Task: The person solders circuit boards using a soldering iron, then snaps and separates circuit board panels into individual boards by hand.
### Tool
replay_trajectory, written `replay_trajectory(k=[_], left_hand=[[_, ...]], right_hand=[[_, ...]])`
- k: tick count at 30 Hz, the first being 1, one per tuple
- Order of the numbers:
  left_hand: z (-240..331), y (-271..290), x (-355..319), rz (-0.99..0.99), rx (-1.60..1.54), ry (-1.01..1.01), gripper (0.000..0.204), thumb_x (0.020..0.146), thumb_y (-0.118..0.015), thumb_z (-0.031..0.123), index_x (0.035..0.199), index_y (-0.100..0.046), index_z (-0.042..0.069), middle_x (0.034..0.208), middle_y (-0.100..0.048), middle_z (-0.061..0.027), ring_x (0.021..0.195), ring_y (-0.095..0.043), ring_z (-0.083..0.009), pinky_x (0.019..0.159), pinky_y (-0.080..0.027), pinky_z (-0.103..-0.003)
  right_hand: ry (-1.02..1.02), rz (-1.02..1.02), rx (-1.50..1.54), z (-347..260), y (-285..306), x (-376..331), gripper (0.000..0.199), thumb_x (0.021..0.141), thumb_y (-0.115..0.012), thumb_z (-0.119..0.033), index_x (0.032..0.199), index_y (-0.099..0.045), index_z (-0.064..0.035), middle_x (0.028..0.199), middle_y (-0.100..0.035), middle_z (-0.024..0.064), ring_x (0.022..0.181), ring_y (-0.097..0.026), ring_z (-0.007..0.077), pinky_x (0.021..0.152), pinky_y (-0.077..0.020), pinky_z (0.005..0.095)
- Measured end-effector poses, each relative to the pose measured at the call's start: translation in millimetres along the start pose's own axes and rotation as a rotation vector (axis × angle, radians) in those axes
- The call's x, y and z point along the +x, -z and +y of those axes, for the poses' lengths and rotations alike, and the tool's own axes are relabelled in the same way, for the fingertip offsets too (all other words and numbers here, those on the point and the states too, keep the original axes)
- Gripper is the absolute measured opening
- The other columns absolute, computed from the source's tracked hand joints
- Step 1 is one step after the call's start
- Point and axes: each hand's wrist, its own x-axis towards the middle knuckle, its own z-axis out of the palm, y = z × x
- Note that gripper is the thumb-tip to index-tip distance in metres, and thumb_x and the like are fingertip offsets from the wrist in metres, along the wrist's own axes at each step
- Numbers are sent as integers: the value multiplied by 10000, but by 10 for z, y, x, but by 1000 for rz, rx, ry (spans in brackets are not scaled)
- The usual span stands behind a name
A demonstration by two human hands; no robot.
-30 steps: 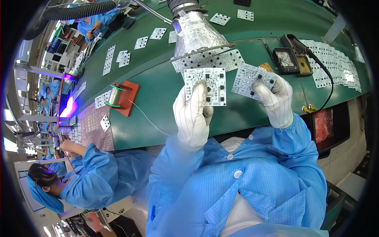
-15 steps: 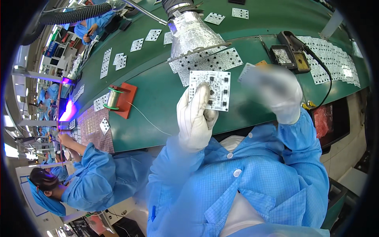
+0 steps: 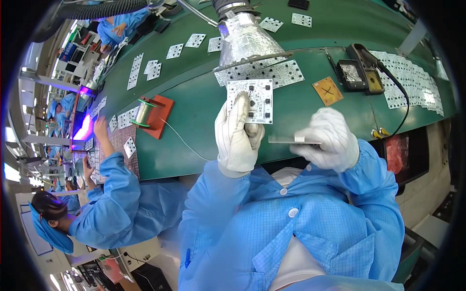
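Note:
In my left hand (image 3: 239,133), in a white glove, is a white circuit board (image 3: 260,99) with black square components, held up by its left part. The thumb lies across its face and the fingers are behind it. My right hand (image 3: 330,138), also gloved, is closed on a thin flat board (image 3: 284,140), turned nearly edge-on and blurred, likely another circuit board. It is to the right of and lower than the first board, apart from it. Behind my left hand, more boards (image 3: 289,72) lie beneath a foil-wrapped fume hood (image 3: 245,41).
A solder wire spool (image 3: 143,114) stands on a red holder (image 3: 161,116) at left. To the right are a yellow square plate (image 3: 328,91), a soldering iron stand (image 3: 366,68) with a black cable, and overlapping boards (image 3: 410,80). A co-worker (image 3: 109,203) sits at left.
My right hand has come down and toward me with the thin board, uncovering the yellow plate. My left hand with its circuit board has shifted slightly left and up in the picture.

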Motion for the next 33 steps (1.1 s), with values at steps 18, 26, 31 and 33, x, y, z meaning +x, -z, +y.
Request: replay_trajectory(k=[18,26,31,33], left_hand=[[25,-25,-31,-23,27,63,202,979,-531,268,924,-506,75,548,-379,28,385,-281,-54,356,-206,-226],[25,63,-54,-34,-2,40,209,974,-541,274,922,-512,74,556,-401,19,395,-299,-58,356,-219,-220],[-21,145,-47,-120,4,-5,185,966,-553,249,919,-517,73,570,-415,17,411,-308,-57,368,-239,-212],[-22,116,-46,-82,-8,15,190,967,-551,250,923,-518,68,575,-416,16,415,-311,-57,368,-237,-214]], right_hand=[[-81,18,61,-45,-24,62,282,654,-748,-63,922,-667,-37,660,-546,63,595,-543,236,517,-389,379],[-899,6,791,-90,59,0,345,868,-620,-158,1126,-565,65,947,-668,84,777,-609,102,640,-494,236],[-920,116,704,-69,-52,-55,346,863,-642,-154,1125,-567,59,925,-654,71,727,-589,97,613,-484,242],[-601,155,669,-51,-197,-128,353,846,-675,-146,1126,-570,42,889,-650,73,662,-567,99,561,-438,244]])
